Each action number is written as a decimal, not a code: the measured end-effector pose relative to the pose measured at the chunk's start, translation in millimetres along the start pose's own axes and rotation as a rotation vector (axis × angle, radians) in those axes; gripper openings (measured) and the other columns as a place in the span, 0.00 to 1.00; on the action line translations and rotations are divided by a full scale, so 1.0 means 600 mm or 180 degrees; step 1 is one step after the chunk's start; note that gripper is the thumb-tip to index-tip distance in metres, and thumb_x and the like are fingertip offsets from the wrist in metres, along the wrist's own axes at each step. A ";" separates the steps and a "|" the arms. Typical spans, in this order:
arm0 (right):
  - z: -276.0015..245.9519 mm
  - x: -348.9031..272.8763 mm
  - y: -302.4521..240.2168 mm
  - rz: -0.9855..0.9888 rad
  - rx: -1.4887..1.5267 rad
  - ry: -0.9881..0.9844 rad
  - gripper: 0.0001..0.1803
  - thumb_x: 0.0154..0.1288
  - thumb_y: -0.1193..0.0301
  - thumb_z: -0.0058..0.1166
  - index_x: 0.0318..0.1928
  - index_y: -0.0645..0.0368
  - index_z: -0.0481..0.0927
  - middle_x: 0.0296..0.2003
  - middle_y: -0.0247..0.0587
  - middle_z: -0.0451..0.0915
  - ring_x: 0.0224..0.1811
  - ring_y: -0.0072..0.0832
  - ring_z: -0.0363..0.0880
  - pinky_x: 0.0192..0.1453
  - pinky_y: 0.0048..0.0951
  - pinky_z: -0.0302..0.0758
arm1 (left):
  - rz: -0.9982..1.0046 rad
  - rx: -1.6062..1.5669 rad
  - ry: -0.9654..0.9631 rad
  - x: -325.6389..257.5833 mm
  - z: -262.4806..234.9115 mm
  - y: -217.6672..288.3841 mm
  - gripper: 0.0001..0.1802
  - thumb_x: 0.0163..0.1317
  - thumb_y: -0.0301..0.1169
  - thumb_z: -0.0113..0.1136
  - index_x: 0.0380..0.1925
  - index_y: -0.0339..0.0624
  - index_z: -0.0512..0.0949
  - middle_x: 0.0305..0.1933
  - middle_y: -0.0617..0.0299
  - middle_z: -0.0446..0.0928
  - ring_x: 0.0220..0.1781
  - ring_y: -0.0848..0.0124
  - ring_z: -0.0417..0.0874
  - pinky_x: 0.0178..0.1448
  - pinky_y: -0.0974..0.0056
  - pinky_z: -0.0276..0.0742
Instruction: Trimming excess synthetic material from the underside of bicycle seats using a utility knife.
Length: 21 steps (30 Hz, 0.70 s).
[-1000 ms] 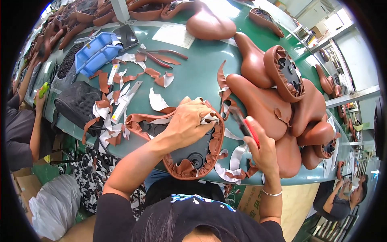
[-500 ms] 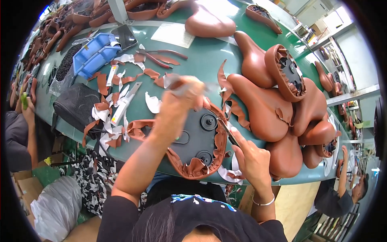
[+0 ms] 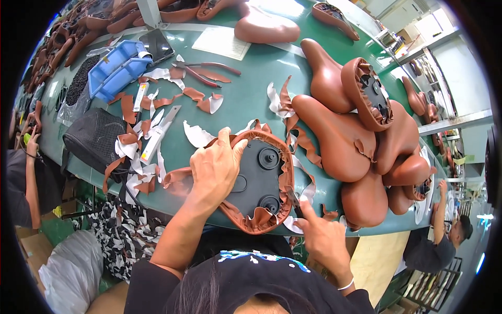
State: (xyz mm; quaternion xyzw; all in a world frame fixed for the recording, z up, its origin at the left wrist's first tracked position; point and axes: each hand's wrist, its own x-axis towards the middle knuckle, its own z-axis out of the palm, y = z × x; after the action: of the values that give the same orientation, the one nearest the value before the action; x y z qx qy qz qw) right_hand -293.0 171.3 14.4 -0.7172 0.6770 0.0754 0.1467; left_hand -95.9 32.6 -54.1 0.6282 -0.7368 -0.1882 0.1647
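An upturned bicycle saddle lies at the table's near edge, its black underside up and its brown cover gathered in folds around the rim. My left hand is closed over the saddle's upper left rim, thumb on the inner side. In my right hand is a small knife with a dark handle, its metal blade at the right rim of the cover. A narrow trimmed strip of white-backed brown covering lies beside that rim. Other brown and white offcuts are scattered beyond my left hand.
Finished brown saddles are piled to the right. Red-handled pincers, a blue bin, a black mesh bag and a silver-bladed cutter occupy the left side. Co-workers are at both sides.
My left hand has come down from above the saddle onto its upper left rim. My right hand and the knife have moved lower along the right rim.
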 end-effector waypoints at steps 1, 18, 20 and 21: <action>0.005 0.000 0.015 -0.0065 0.0550 0.0299 0.27 0.65 0.72 0.49 0.64 0.55 0.63 0.27 0.48 0.81 0.22 0.46 0.80 0.25 0.41 0.74 | 0.0113 -0.0046 0.0109 -0.002 0.001 -0.007 0.23 0.69 0.47 0.47 0.49 0.36 0.70 0.24 0.49 0.79 0.26 0.50 0.81 0.30 0.52 0.74; 0.037 0.148 -0.004 -0.0094 0.4370 0.1129 0.27 0.57 0.79 0.60 0.57 0.64 0.66 0.34 0.34 0.77 0.30 0.17 0.75 0.35 0.16 0.72 | 0.2011 -0.0314 0.0633 0.000 -0.010 0.038 0.16 0.51 0.38 0.63 0.41 0.52 0.80 0.52 0.60 0.70 0.59 0.61 0.68 0.58 0.49 0.58; 0.037 0.142 0.001 -0.0744 0.2990 0.1650 0.29 0.59 0.78 0.59 0.61 0.62 0.64 0.35 0.42 0.79 0.30 0.26 0.79 0.34 0.22 0.76 | 0.2409 -0.0269 0.0632 0.011 0.027 0.043 0.11 0.42 0.36 0.67 0.30 0.53 0.83 0.47 0.62 0.69 0.58 0.61 0.67 0.58 0.48 0.56; 0.039 0.142 0.018 -0.0751 0.2994 0.1633 0.29 0.59 0.78 0.59 0.61 0.62 0.64 0.35 0.42 0.79 0.30 0.26 0.79 0.34 0.22 0.76 | 0.2391 -0.0267 0.0629 0.014 0.026 0.040 0.11 0.42 0.36 0.67 0.30 0.53 0.83 0.47 0.62 0.69 0.58 0.61 0.67 0.58 0.48 0.56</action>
State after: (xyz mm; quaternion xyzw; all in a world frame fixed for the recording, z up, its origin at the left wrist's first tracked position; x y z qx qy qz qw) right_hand -295.3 97.6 -35.2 -0.6407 0.5668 -0.4296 0.2892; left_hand -125.7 28.7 -56.2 0.3226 -0.8877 -0.0832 0.3178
